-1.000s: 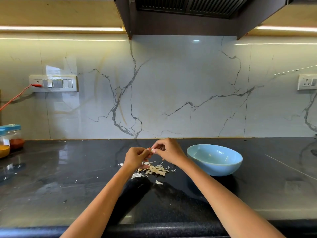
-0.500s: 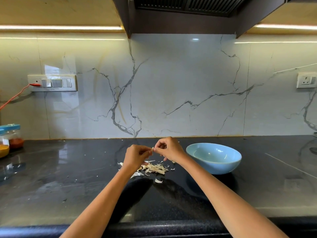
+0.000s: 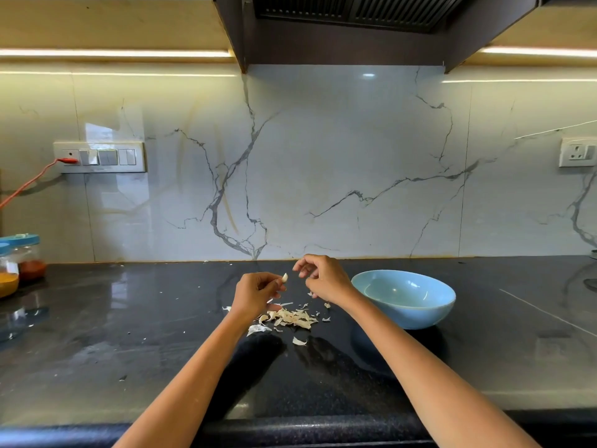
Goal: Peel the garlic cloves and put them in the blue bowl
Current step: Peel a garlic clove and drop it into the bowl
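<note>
Just left of frame centre, our left hand (image 3: 256, 294) pinches a garlic clove (image 3: 285, 277) at its fingertips; our right hand (image 3: 323, 277) hovers beside it, fingers loosely curled, holding nothing. The clove looks light, firm and likely slippery, best pinched across its sides. The blue bowl (image 3: 403, 299) waits right of centre.

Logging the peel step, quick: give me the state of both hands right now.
Left hand: pinching a garlic clove at its fingertips.
Right hand: fingers curled, apart from the clove; whether it holds a bit of peel cannot be told.
</note>
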